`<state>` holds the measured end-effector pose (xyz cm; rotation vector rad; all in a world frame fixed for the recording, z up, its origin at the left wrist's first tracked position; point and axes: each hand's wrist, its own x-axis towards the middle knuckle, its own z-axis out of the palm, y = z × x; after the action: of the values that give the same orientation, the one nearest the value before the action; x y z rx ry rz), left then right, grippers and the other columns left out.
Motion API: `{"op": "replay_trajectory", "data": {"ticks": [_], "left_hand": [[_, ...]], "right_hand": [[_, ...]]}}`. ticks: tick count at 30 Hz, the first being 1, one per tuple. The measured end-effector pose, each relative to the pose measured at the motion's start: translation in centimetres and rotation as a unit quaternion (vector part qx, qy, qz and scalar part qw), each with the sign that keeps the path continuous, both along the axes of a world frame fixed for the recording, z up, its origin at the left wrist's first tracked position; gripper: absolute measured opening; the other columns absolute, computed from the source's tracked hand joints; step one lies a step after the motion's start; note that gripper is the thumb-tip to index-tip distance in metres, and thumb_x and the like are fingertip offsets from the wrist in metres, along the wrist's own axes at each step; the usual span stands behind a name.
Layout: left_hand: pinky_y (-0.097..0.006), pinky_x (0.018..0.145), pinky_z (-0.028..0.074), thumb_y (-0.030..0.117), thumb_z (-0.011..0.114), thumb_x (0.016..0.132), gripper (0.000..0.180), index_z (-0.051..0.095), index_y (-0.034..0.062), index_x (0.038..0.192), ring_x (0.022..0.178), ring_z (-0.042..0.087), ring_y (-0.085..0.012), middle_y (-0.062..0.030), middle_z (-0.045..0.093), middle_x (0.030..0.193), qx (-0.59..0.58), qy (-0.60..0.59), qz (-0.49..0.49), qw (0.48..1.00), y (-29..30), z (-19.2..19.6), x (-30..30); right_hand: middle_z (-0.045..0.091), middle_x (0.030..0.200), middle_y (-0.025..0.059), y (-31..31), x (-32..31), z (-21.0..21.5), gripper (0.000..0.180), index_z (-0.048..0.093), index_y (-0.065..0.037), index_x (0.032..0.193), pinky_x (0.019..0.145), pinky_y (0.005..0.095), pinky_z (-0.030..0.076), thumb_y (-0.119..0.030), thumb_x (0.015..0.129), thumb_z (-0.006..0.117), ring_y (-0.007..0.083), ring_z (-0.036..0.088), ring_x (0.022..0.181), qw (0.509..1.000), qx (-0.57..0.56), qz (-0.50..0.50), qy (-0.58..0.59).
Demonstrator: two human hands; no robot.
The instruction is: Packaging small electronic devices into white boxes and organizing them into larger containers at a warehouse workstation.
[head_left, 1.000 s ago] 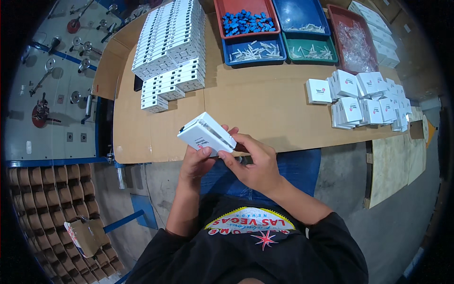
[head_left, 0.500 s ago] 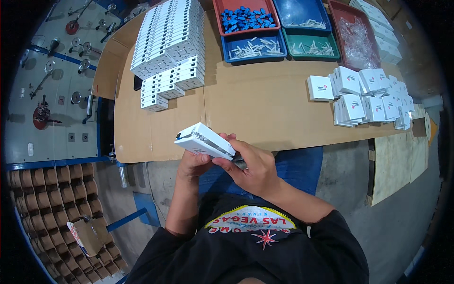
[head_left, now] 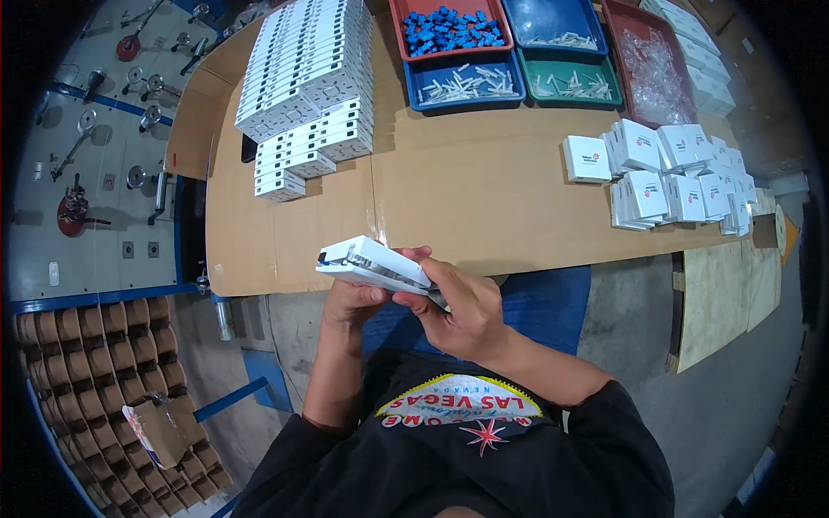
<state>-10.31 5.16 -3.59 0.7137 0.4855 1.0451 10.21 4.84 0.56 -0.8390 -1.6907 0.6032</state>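
Observation:
A flat white plastic box [head_left: 373, 262] is held between my hands, just in front of the table's near edge. Along its side runs a slit between its two halves, wider toward the right, with something greyish inside. At its far-left end a small dark blue piece shows. My left hand [head_left: 352, 302] is closed on the box from below, its thumb against the lower half. My right hand [head_left: 466, 309] grips the right end, thumb underneath and fingers at the top; part of those fingers is hidden behind the box.
Brown cardboard covers the table [head_left: 466, 190]. White housings [head_left: 302, 78] stand stacked at the far left. Behind are a red tray [head_left: 397, 39] of blue connectors, blue [head_left: 413, 86] and green [head_left: 615, 97] trays of white sticks, and a tray of clear bags [head_left: 652, 78]. White boxes [head_left: 643, 194] are piled right.
The box has tilted and its left end has dropped a little, so more of its slit side shows. Both hands keep hold of it in nearly the same place.

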Motion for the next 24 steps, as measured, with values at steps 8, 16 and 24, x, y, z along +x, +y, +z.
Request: {"op": "replay_trajectory", "data": {"ticks": [8,16,24], "left_hand": [[-0.053,0.114,0.044,0.016,0.088,0.077,0.071,0.061,-0.0048,0.138,0.137,0.054,-0.0389,-0.0298,0.056,0.145,-0.007,0.018,0.0,1.0,-0.2,0.0,-0.2],[-0.062,0.12,0.032,0.008,0.089,0.074,0.051,0.068,0.0014,0.12,0.145,0.043,-0.0482,-0.024,0.068,0.131,0.039,0.022,0.005,0.999,0.3,1.8,0.4],[-0.066,0.118,0.033,0.001,0.088,0.075,0.056,0.069,0.0083,0.128,0.14,0.047,-0.0513,-0.0255,0.066,0.134,0.079,-0.013,0.033,0.996,-0.2,1.7,1.1]], "right_hand": [[0.074,0.099,0.0209,-0.3,-0.2,-0.8,0.042,0.063,0.007,0.117,0.064,0.0338,0.058,-0.014,0.088,0.084,0.03,0.075,0.077,1.0,0.003,-0.002,0.01],[0.071,0.099,0.0175,0.2,-0.3,-0.2,0.043,0.059,0.002,0.125,0.065,0.038,0.058,-0.014,0.09,0.079,0.0321,0.073,0.08,0.999,0.013,0.016,0.041],[0.072,0.094,0.0192,-0.1,0.4,-1.1,0.054,0.063,0.006,0.123,0.064,0.033,0.057,-0.026,0.086,0.085,0.0294,0.072,0.075,0.999,0.033,0.008,0.025]]}}
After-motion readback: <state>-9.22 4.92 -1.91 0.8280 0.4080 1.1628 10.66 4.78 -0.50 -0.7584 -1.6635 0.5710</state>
